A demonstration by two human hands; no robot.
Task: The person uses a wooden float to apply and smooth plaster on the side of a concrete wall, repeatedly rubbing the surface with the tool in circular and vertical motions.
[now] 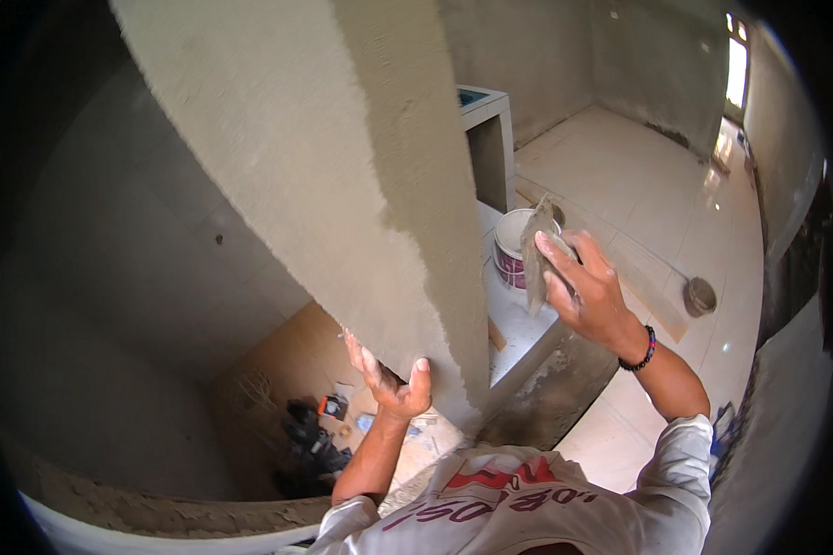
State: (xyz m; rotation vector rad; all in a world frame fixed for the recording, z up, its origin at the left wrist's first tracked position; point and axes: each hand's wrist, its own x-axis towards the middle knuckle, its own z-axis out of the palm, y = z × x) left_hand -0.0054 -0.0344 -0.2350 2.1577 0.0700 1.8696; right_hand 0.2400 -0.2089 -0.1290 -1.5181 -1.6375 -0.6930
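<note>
In front of me rises a wall end or pillar (287, 157) coated with plaster, pale over the left part and darker along a ragged band to the right. My left hand (393, 384) lies against its lower left edge, fingers stretched out and thumb apart. A tiny pale thing shows by its fingertips, too small to name. Raised right of the pillar, my right hand (588, 287) grips a flat, grey, plaster-caked plate (535, 245), held on edge and apart from the wall. The hand hides part of it, so its exact kind is unclear. Both hands are smeared with plaster.
A white bucket with a purple label (509, 254) stands on a tiled ledge (518, 324) behind the plate. Farther right are a long board (652, 287) and a small dark pail (700, 296) on the tiled floor. Black bags (310, 439) and an orange-and-black box (332, 405) lie lower left.
</note>
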